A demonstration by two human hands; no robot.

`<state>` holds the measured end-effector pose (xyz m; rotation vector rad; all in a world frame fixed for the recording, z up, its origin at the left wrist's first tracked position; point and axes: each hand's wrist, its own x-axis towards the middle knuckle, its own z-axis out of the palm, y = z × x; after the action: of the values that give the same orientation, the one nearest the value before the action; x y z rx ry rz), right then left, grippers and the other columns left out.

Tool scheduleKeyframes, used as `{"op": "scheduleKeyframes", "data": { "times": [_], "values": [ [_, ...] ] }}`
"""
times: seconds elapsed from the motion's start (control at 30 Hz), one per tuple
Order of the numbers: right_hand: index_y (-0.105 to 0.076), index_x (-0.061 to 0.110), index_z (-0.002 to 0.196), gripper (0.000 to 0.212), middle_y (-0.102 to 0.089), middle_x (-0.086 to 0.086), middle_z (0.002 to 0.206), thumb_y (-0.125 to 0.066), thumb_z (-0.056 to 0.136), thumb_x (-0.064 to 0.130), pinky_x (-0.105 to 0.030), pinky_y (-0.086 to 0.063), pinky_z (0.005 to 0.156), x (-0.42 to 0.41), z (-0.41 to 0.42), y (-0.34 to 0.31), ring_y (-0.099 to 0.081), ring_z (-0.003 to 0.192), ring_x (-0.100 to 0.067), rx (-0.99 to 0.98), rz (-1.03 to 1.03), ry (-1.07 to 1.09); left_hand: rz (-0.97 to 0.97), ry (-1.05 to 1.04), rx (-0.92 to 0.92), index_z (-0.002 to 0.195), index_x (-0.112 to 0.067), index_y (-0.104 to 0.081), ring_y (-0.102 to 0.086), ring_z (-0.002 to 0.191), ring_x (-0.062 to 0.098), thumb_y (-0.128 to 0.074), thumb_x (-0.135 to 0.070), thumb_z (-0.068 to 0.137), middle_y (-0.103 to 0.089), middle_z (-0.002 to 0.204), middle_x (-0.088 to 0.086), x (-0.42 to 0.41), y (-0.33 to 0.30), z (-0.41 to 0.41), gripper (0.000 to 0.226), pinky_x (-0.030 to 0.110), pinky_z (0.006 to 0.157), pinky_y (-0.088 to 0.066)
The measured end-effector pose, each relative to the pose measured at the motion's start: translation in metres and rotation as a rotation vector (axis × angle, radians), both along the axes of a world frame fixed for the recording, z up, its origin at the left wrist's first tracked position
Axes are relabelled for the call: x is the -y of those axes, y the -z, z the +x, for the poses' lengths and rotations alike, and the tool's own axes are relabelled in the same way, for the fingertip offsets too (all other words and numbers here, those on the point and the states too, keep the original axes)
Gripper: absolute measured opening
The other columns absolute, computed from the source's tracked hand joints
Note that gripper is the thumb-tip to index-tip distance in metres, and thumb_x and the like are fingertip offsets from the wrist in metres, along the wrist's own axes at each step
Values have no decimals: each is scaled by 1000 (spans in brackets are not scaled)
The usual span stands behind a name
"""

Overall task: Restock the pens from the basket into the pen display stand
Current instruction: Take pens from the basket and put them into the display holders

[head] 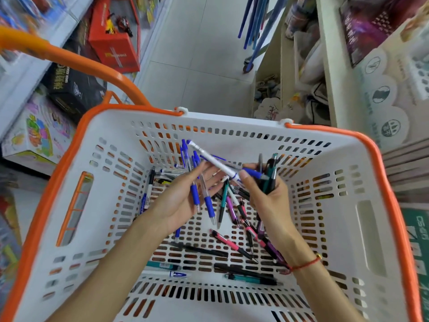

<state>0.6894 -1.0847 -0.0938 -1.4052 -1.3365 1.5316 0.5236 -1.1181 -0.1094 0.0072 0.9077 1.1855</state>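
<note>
Two hands sort pens inside a white perforated plastic basket with an orange rim.

At the centre of the frame the left hand, palm up, grasps a bunch of blue-grip clear pens. The right hand clutches a cluster of dark and teal pens and pinches a white pen with a blue cap that slants toward the upper left. Loose pink, purple, black and teal pens lie on the basket floor below the hands. A red thread bracelet circles the right wrist.
</note>
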Motion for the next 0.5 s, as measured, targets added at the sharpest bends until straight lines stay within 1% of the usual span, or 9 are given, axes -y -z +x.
{"op": "scheduleKeyframes", "data": {
  "times": [0.03,0.1,0.17,0.23,0.3,0.37,0.4,0.47,0.5],
  "values": [
    [-69,17,99,20,-53,12,53,-64,83,27,-11,-37,48,1,-2,-1,-44,46,1,-6,-18,-30,11,-10,-13,116,-8,-63,-66,111,22,-50,-24,90,-70,117,11,-1,1,-1,33,35,90,-56],
    [-68,9,108,24,-53,13,50,-64,86,18,-10,-35,45,4,-6,-1,-43,42,0,-41,-101,-100,14,-21,-29,119,-7,-62,-66,111,21,-48,-25,92,-70,118,9,-2,6,-2,35,35,91,-54],
    [-69,11,108,30,-43,10,49,-67,81,24,-13,-31,42,4,-5,-2,-32,41,-3,-54,-165,-176,-9,-96,-2,113,-7,-63,-71,100,19,-48,-23,92,-74,107,7,-4,11,-3,30,32,79,-59],
    [-69,16,104,32,-36,7,52,-69,75,29,-17,-28,43,-1,0,-5,-28,43,-8,-42,-210,-246,-18,-182,37,103,-12,-65,-73,89,17,-53,-24,84,-75,95,4,-4,15,-9,26,29,67,-59],
    [-66,14,94,24,-45,6,51,-68,77,29,-17,-26,43,-8,7,-10,-27,42,-8,-81,-252,-287,-10,-244,40,100,-18,-65,-72,81,13,-53,-28,84,-70,86,-1,-3,16,-17,22,29,63,-58],
    [-60,8,82,24,-50,4,53,-66,79,31,-17,-24,43,-12,12,-14,-28,41,-8,-176,-256,-234,-3,-270,16,104,-23,-63,-69,71,10,-47,-32,95,-65,78,-4,-2,17,-22,21,31,63,-59],
    [-57,7,78,28,-46,2,53,-67,77,33,-20,-23,45,-12,13,-15,-27,43,-8,-201,-254,-160,-7,-261,4,107,-25,-63,-68,68,9,-43,-33,99,-63,76,-4,-2,16,-21,23,31,63,-59],
    [-57,12,75,29,-36,2,55,-72,73,37,-23,-25,50,-12,10,-13,-27,47,-10,-168,-246,1,-6,-216,4,116,-27,-62,-69,69,8,-41,-34,101,-65,77,-4,-1,14,-17,27,31,62,-58],
    [-60,13,76,28,-35,5,53,-72,73,37,-22,-27,52,-10,8,-12,-27,47,-10,-120,-239,37,-10,-187,13,121,-28,-61,-71,74,9,-42,-32,101,-69,81,-3,-1,12,-14,28,31,61,-58]
  ]
}}
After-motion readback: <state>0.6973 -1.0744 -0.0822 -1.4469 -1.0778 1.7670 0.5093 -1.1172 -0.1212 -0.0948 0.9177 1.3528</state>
